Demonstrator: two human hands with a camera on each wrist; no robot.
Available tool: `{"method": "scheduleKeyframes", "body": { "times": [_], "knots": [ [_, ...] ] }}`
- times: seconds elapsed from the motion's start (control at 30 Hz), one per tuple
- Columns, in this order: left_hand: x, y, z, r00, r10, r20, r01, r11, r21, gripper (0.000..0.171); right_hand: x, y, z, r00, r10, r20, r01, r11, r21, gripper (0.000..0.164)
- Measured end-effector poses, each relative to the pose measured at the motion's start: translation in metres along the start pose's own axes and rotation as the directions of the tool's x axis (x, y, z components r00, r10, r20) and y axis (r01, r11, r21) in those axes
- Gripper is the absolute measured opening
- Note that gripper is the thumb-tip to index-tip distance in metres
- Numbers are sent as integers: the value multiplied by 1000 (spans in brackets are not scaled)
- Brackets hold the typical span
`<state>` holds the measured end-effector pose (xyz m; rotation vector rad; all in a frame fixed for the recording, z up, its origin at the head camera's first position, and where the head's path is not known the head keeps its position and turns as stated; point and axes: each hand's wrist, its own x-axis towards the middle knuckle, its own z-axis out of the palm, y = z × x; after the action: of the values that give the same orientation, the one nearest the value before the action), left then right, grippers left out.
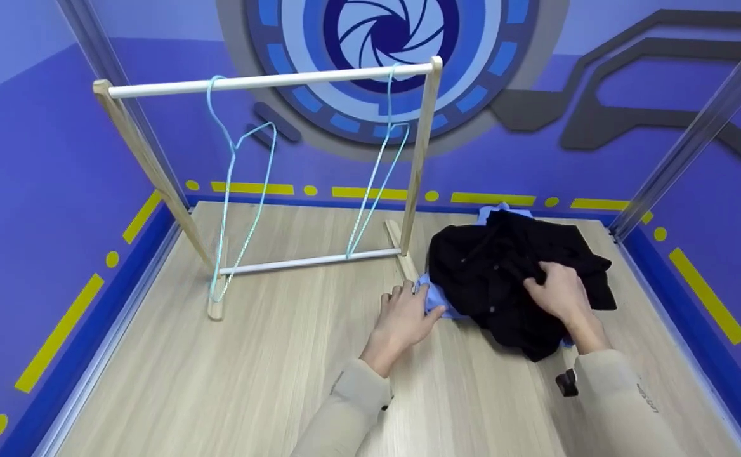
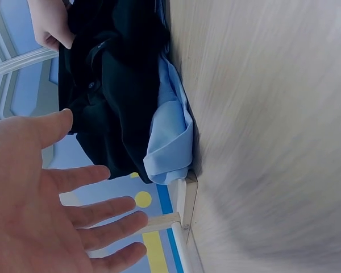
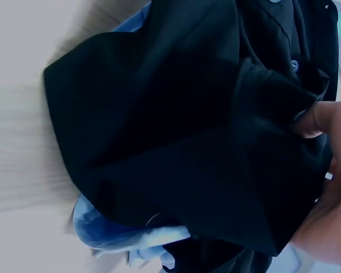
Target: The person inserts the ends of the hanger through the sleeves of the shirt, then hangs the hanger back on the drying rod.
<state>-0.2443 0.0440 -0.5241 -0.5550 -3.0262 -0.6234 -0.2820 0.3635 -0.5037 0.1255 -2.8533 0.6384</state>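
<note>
A crumpled black shirt (image 1: 472,273) with small buttons lies heaped on the right side of the wood-look table. My right hand (image 1: 559,292) grips its cloth; in the right wrist view the thumb presses into a fold beside a button. Under the black shirt lies a light blue garment (image 2: 169,139), mostly covered, with its edges showing at the left, back and front. My left hand (image 1: 402,320) hovers at the left edge of the pile, fingers spread, nearest to the blue cloth. In the left wrist view its palm (image 2: 23,187) shows with nothing in it.
A wooden rack (image 1: 420,152) with a white top rail (image 1: 269,80) stands left of the pile, one foot beside the blue cloth. Two pale blue hangers, a left one (image 1: 224,209) and a right one (image 1: 370,184), hang from it. Blue walls (image 1: 47,209) enclose the table.
</note>
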Motion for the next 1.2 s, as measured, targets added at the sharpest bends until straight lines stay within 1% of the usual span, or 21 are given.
{"method": "scheduleKeyframes", "body": {
  "times": [0.33, 0.4, 0.5, 0.57, 0.63, 0.7, 0.8, 0.83, 0.9, 1.0, 1.13, 1.2],
  "knots": [
    [2, 1, 2, 999, -2, -41, 3, 1000, 5, 60, -7, -4, 8, 992, -122, -6, 123, 990, 69, 49],
    [2, 1, 2, 999, 1, -46, 0, 1000, 9, 60, -7, -6, 11, 987, -156, -30, 157, 985, 75, 48],
    [2, 1, 2, 999, 1, -38, -1, 1000, 0, 60, -8, -9, 14, 979, -183, -91, 190, 979, 75, 46],
    [3, 1, 2, 1000, -2, -26, 2, 1000, -12, 60, -7, -9, 14, 981, -169, -99, 176, 982, 64, 51],
    [3, 1, 2, 1000, -8, -15, 7, 1000, -16, 60, -6, -10, 13, 989, -128, -76, 132, 990, 56, 64],
    [4, 1, 2, 1000, -12, -7, 12, 1000, -17, 60, -4, -10, 11, 998, -68, -12, 68, 997, 44, 82],
    [4, 2, 1, 1000, -14, -4, 14, 1000, -19, 60, -1, -11, 9, 997, 8, 78, -10, 1000, 30, 106],
    [4, 2, 1, 1000, -13, -4, 13, 1000, -21, 59, 0, -11, 9, 994, 25, 104, -28, 999, 21, 110],
    [4, 2, 1, 1000, -11, -3, 11, 1000, -25, 59, 2, -12, 9, 990, 44, 134, -45, 999, 4, 113],
    [4, 2, 1, 1000, -9, -5, 9, 1000, -27, 59, 5, -11, 10, 990, 30, 138, -28, 999, -17, 104],
    [5, 1, 3, 1000, -2, -15, 2, 999, -41, 58, 7, -10, 15, 995, -36, 88, 39, 999, -38, 73],
    [5, 1, 4, 1000, 8, -19, -9, 999, -52, 57, 6, -10, 17, 996, -71, 59, 74, 996, -47, 60]
  ]
}}
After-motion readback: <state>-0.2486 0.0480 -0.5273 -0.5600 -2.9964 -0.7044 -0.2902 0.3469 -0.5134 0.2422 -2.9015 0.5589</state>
